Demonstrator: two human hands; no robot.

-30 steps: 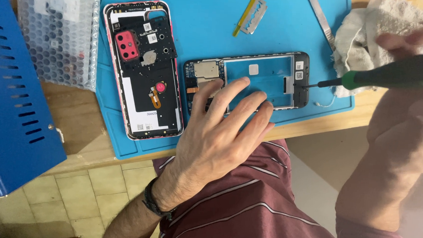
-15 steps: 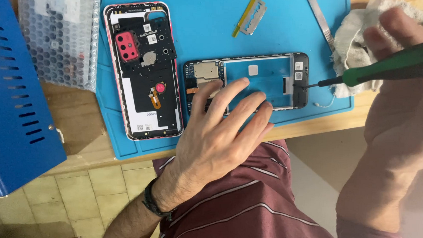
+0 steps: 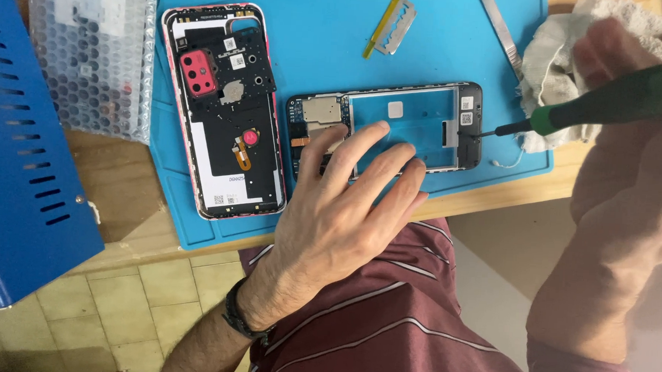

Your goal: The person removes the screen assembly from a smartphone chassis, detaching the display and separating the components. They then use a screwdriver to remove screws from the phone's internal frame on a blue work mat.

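A black phone frame (image 3: pixel 468 121) with a rectangular cut-out lies on the blue work mat (image 3: pixel 322 37). My left hand (image 3: pixel 345 209) rests flat on its near edge, fingers spread, pinning it down. At the right edge, blurred and close to the camera, my right hand (image 3: pixel 627 57) grips a green-handled screwdriver (image 3: pixel 617 98). Its thin dark tip touches the frame's right end. To the left lies a second, opened phone (image 3: pixel 226 107) with a pink camera block, back side up.
A bubble-wrap bag (image 3: pixel 84 56) lies at the upper left beside a blue perforated metal case (image 3: pixel 27 158). A yellow-handled blade (image 3: pixel 390 25), metal tweezers (image 3: pixel 501 30) and a white cloth (image 3: pixel 560 62) sit at the back. The wooden table edge (image 3: pixel 509 190) runs just past the mat.
My right hand has shifted slightly around the screwdriver handle, fingers coming lower over it. The left hand and both phones have stayed put.
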